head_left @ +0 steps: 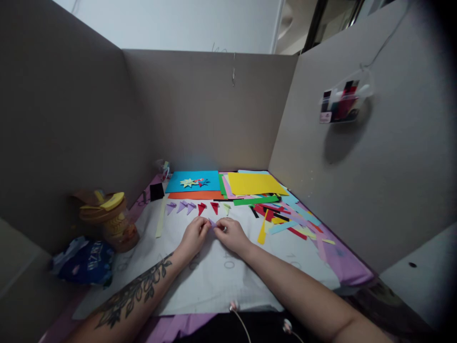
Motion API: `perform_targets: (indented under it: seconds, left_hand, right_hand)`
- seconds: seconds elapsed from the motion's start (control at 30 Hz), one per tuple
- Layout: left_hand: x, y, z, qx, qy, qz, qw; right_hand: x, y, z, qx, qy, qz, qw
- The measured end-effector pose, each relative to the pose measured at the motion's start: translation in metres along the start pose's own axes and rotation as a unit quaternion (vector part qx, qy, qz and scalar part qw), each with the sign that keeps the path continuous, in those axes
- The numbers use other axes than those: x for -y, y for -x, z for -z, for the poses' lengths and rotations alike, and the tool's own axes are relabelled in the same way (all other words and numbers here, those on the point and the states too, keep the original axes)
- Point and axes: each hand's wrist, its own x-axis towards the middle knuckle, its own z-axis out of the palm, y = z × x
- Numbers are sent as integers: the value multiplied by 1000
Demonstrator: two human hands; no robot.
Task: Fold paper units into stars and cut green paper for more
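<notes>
A person's two bare hands meet near the middle of a table covered by a white sheet [210, 288]; the fingertips of the left hand [194, 237] and the right hand [233, 235] are pinched on one small lilac paper piece [212, 223], held between them, with only a narvow part of it showing; the exact fold is too small to tell. Just beyond the hands runs a row of folded pieces: lilac ones [182, 206] to the left, red ones [214, 208] in the middle, a pale green one [227, 208] to the right; behind them two paper stars [187, 183] lie on a blue sheet [175, 177]; to the right, a yellow sheet [255, 183] tops a stack, with loose paper strips [262, 233] scattered in front.

The likeliest trouble is in the fingers: an uneven pull from the two hands could tear the lilac paper piece or set its crease crooked; a slackened pinch could let it slip. The row sits so close to the knuckles that a forward push could scatter it; forearms dragging on the white sheet could shift everything on it; a wide swing of the left elbow might knock the blue packet [85, 261] or the lidded cup [119, 228] at the left edge.
</notes>
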Motion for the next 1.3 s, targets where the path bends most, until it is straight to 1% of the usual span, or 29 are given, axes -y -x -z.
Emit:
perform_targets:
  seconds: [0.1,0.17,0.3,0.4,0.5,0.6,0.7,0.9,1.0,1.1,1.23,1.27,1.3]
  left_hand:
    - [3,0,-3,10,-24,-3,1000]
    - [4,-1,-3,10,-5,9,1000]
    - [-3,-3,1,17,78,53,995]
    - [-9,-2,3,27,158,97,982]
    - [-11,-2,2,7,225,139,964]
    - [-9,-2,1,-29,248,164,954]
    - [-9,-3,1,-39,266,168,949]
    - [-16,-1,2,13,261,157,952]
    - [-19,0,2,15,262,163,951]
    - [-15,-2,3,-12,266,173,948]
    - [-8,-5,5,-106,304,200,926]
    - [-8,-6,6,-117,313,207,920]
    - [-8,-6,6,-112,319,211,917]
  right_hand:
    - [2,0,0,1,-25,-24,999]
    - [2,-1,1,2,-51,-46,998]
    - [3,-2,2,5,-93,-74,993]
    - [5,-3,4,0,-122,-92,988]
    - [7,-3,4,10,-150,-98,984]
    - [9,-2,4,40,-165,-104,980]
    - [8,-2,3,47,-179,-108,977]
    - [4,-4,4,43,-208,-120,970]
    - [3,-4,3,54,-209,-129,968]
    - [2,-4,2,56,-219,-134,965]
    - [0,-5,3,28,-235,-151,960]
    - [0,-5,3,21,-238,-153,959]
    - [0,-5,3,16,-238,-154,959]
